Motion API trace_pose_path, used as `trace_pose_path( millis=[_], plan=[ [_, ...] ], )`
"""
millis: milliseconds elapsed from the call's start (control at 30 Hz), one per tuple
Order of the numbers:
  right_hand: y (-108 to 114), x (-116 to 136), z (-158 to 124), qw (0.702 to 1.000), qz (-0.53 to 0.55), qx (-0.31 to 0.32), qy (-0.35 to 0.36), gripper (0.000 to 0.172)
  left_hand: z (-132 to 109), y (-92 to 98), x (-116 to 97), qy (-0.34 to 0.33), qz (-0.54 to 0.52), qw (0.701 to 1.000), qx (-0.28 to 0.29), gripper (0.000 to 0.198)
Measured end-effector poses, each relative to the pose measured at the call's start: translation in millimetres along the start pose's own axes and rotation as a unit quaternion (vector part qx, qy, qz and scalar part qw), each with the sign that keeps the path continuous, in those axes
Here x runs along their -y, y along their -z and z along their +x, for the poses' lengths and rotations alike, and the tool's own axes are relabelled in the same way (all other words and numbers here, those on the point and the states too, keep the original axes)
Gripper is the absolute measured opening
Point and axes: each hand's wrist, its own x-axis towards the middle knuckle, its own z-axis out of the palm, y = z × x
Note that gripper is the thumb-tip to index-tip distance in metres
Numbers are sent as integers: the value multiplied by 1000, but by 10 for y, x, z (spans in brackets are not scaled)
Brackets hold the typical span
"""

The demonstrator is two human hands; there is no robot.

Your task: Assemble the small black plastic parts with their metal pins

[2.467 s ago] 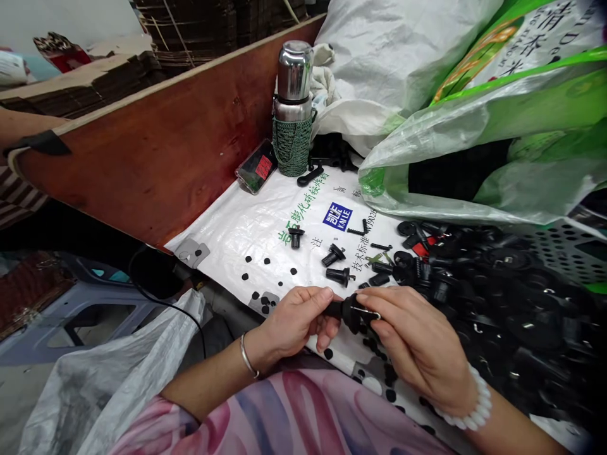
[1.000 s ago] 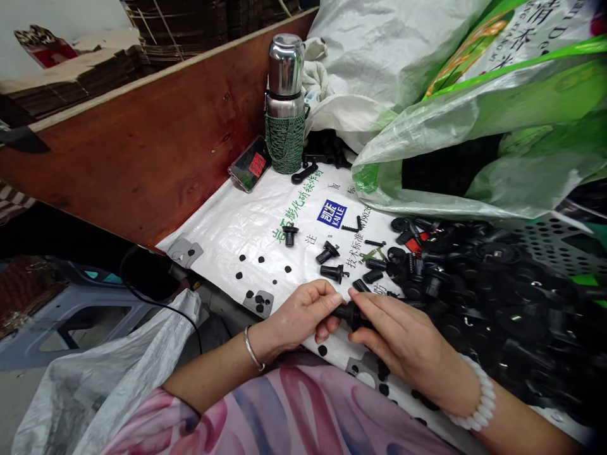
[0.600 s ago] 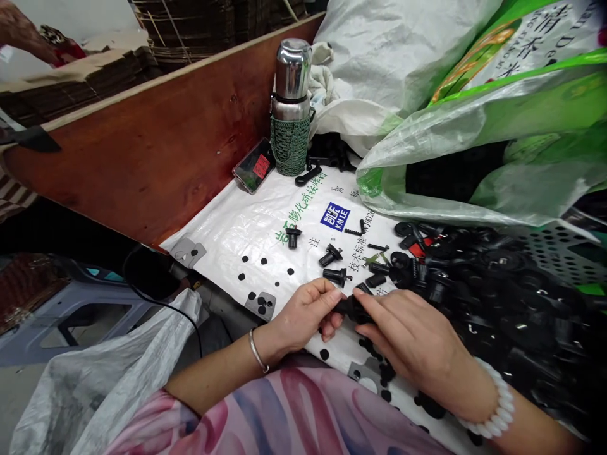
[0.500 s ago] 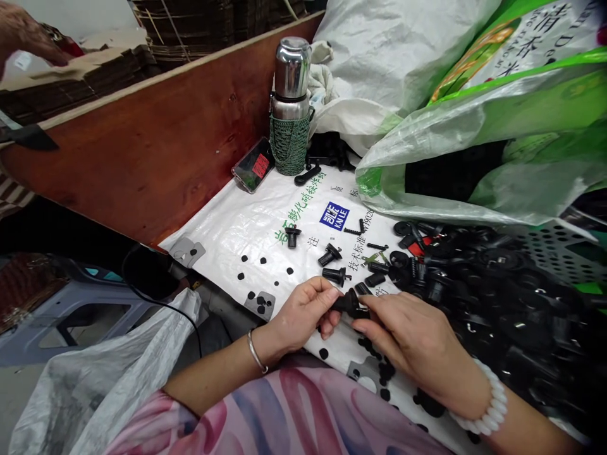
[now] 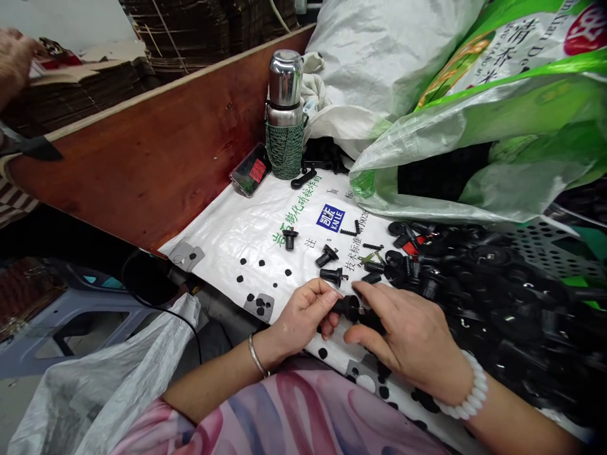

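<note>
My left hand (image 5: 303,316) pinches the stem of a small black plastic part (image 5: 348,307) just above the white woven sheet (image 5: 246,221). My right hand (image 5: 408,338) is closed on the same part from the right, fingertips on its round head. A large pile of similar black parts (image 5: 488,291) lies to the right of my hands. Three loose black parts (image 5: 327,254) sit on the sheet just beyond my fingers.
A steel flask in a green net sleeve (image 5: 284,117) and a phone (image 5: 250,169) stand at the back by a brown wooden board (image 5: 156,151). Green and white sacks (image 5: 474,120) fill the right. A white bag (image 5: 109,385) hangs lower left. Another person's hand (image 5: 14,60) is at far left.
My hands stay joined on the black part, turning it slightly. The view has shifted a little. Another person's hand has come into view at the upper left.
</note>
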Motion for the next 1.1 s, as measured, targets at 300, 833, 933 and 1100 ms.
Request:
trace_pose_path(
  millis=[300,833,933,1100],
  plan=[
    [6,6,-3,999,20,42,-24,44,-16,-11,11,-30,36,999,-1,32],
    [-46,87,-49,1000,3,8,12,42,-16,-2,37,-23,34,999,-23,33],
    [-96,147,-32,998,49,-17,-26,39,-24,-10,63,-41,28,998,-47,30],
    [-102,206,-4,992,108,-31,-57,38,-45,-51,42,-48,6,997,-55,28]
  ],
)
